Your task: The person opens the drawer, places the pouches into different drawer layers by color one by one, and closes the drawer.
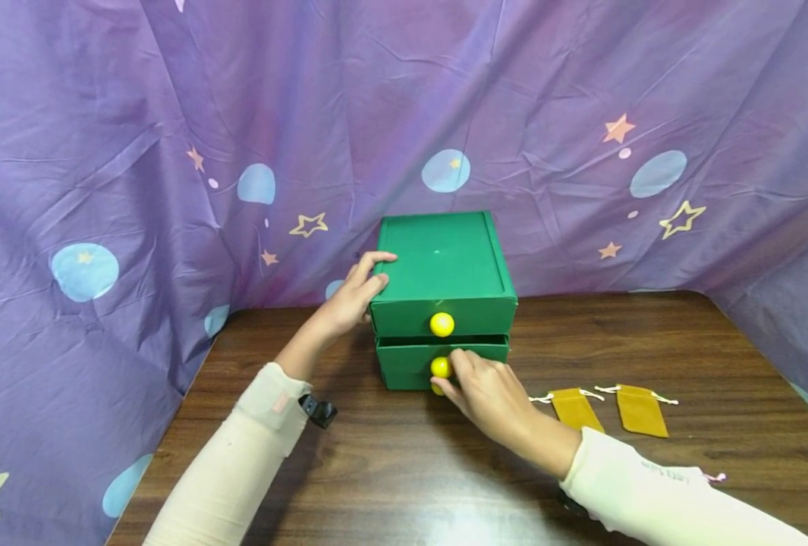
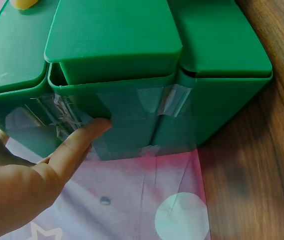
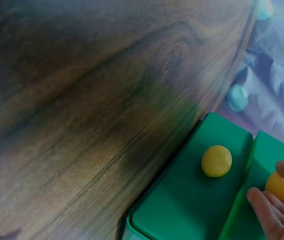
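A green drawer unit [image 1: 444, 258] stands on the table, its stacked drawers fronted by round yellow knobs. The middle drawer [image 1: 404, 364] sticks out a little, with a dark gap along its top edge. My right hand [image 1: 495, 394] pinches that drawer's yellow knob [image 3: 278, 185] between thumb and fingers. Another yellow knob [image 1: 441, 324] is on the top drawer, and a lower one is mostly hidden. My left hand [image 1: 350, 302] rests on the unit's left upper edge; in the left wrist view a fingertip [image 2: 102, 124] presses the side, where clear tape [image 2: 175, 100] runs.
Two mustard drawstring pouches, one [image 1: 576, 410] nearer my right wrist and one [image 1: 641, 410] farther right, lie on the wooden table [image 1: 376, 485]. A purple curtain [image 1: 349, 98] with stars hangs close behind the unit. A pink string end [image 1: 716, 477] shows beside my right sleeve.
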### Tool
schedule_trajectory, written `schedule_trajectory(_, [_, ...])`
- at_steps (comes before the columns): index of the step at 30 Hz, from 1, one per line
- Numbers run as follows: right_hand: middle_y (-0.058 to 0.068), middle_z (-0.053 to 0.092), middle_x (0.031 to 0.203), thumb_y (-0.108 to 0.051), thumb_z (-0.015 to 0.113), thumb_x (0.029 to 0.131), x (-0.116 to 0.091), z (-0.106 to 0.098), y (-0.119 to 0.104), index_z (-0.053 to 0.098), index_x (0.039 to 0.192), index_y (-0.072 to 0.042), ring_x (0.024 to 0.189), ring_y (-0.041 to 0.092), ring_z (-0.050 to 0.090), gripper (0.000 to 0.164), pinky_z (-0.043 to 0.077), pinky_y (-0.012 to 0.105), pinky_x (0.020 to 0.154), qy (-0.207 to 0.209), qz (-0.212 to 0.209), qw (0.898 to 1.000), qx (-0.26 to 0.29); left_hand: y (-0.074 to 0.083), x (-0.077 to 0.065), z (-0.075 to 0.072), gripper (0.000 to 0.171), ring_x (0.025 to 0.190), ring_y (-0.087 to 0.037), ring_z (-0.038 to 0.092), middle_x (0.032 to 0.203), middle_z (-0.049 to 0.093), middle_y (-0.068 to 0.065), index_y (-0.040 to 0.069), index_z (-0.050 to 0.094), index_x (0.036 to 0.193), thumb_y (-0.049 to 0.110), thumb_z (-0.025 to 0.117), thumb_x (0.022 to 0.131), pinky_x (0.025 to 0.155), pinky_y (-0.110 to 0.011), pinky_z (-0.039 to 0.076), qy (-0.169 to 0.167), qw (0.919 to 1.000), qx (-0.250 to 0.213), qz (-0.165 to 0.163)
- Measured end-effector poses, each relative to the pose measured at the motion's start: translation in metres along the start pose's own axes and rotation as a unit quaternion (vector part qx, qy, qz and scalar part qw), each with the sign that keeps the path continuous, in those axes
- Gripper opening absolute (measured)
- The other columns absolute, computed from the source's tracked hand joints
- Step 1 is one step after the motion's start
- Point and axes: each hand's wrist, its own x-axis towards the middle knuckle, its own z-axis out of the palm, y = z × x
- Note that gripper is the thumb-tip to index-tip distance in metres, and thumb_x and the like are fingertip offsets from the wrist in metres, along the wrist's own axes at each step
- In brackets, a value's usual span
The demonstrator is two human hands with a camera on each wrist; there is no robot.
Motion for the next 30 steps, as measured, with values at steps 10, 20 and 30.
schedule_trajectory(10, [-0.003, 0.044, 0.068, -0.027, 0.081, 0.087, -0.0020, -0.0009, -0.0024, 0.049, 0.087, -0.006, 0.052, 0.011, 0.041, 0.038, 0.042, 0.024, 0.041, 0.001, -0.004, 1.000, -0.002, 0.0013, -0.0009, 0.0004, 0.046, 0.082, -0.024, 0.057, 0.149, 0.022, -0.026, 0.017, 0.040, 0.152, 0.024, 0.042, 0.107, 0.054, -0.026, 0.056, 0.001, 1.0000, -0.005, -0.003])
schedule_trajectory(20, [-0.002, 0.047, 0.069, -0.031, 0.078, 0.090, -0.0042, -0.0023, -0.0043, 0.050, 0.089, -0.006, 0.051, 0.014, 0.045, 0.038, 0.044, 0.028, 0.041, 0.006, -0.006, 1.000, -0.008, -0.0001, 0.0001, 0.0010, 0.045, 0.077, -0.022, 0.058, 0.146, 0.023, -0.026, 0.015, 0.040, 0.151, 0.023, 0.042, 0.107, 0.052, -0.024, 0.054, 0.002, 1.0000, -0.008, 0.002])
schedule_trajectory(30, [-0.002, 0.045, 0.068, -0.037, 0.069, 0.098, -0.0061, -0.0025, -0.0047, 0.049, 0.088, -0.006, 0.049, 0.015, 0.044, 0.039, 0.041, 0.029, 0.040, 0.012, -0.012, 1.000, -0.005, 0.0002, 0.0001, 0.0007, 0.046, 0.076, -0.022, 0.057, 0.146, 0.023, -0.026, 0.016, 0.040, 0.151, 0.024, 0.042, 0.106, 0.051, -0.023, 0.053, 0.002, 0.9999, -0.010, -0.001])
